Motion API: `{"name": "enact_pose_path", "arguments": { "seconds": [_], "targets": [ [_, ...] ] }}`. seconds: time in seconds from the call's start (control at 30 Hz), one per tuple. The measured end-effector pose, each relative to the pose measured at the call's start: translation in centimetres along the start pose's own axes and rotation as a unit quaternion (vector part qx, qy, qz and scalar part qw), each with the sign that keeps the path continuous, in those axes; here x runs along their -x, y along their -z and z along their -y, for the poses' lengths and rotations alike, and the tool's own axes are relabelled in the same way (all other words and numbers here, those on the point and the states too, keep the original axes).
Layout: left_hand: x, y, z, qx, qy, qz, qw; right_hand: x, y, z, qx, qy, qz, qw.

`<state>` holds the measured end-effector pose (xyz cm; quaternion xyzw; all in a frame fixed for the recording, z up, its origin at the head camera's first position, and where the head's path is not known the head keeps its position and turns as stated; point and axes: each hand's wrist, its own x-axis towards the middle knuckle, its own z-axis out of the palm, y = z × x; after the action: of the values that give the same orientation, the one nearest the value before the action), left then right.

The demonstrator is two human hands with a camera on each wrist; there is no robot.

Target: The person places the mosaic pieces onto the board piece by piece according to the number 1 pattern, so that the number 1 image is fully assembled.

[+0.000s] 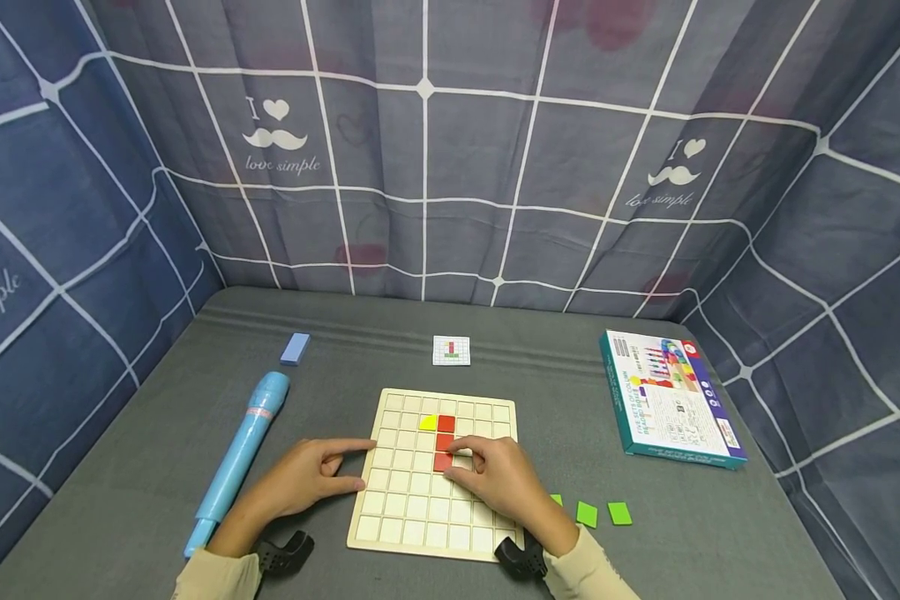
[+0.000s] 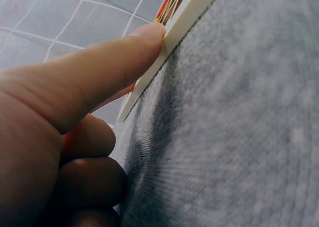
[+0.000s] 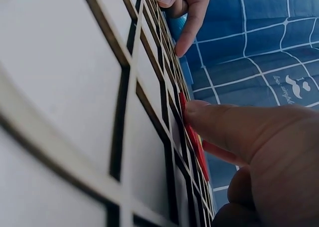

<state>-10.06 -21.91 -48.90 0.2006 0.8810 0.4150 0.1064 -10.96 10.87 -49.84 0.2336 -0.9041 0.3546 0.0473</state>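
A square wooden grid board (image 1: 395,529) lies on the grey cloth. On it a column of three red tiles (image 1: 446,424) stands beside a yellow piece (image 1: 428,422). My left hand (image 1: 303,477) touches the board's left edge with an extended thumb and forefinger; its other fingers are bent under, as the left wrist view shows. Over the board's right half, my right hand (image 1: 498,477) pinches the nearest red tile (image 1: 442,462) between thumb and forefinger. In the right wrist view the thumb (image 3: 199,112) touches red; whether that tile sits fully in its cell is hidden.
Green tiles (image 1: 587,514) lie right of the board, one partly behind my right wrist. A small pattern card (image 1: 451,351) lies beyond the board. At left are a blue tube (image 1: 242,454) and a blue block (image 1: 295,349); a game box (image 1: 675,398) is at right.
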Motion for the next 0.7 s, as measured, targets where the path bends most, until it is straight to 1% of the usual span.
{"name": "enact_pose_path", "arguments": {
  "seconds": [0.27, 0.47, 0.57, 0.7],
  "targets": [
    [0.1, -0.3, 0.3, 0.004, -0.005, 0.000, 1.0000, 0.7, 0.4, 0.0, -0.033, -0.003, 0.000, 0.999],
    [0.0, -0.4, 0.4, 0.001, -0.003, -0.001, 1.0000, 1.5, 1.3, 0.0, -0.044, 0.005, -0.035, 0.998],
    [0.0, -0.3, 0.3, -0.001, -0.002, 0.000, 1.0000, 2.0, 1.7, 0.0, -0.041, 0.001, -0.040, 0.998],
    [-0.1, -0.1, 0.3, -0.004, -0.004, -0.003, 1.0000, 2.5, 2.0, 0.1, -0.024, 0.010, -0.035, 0.999]
  ]
}}
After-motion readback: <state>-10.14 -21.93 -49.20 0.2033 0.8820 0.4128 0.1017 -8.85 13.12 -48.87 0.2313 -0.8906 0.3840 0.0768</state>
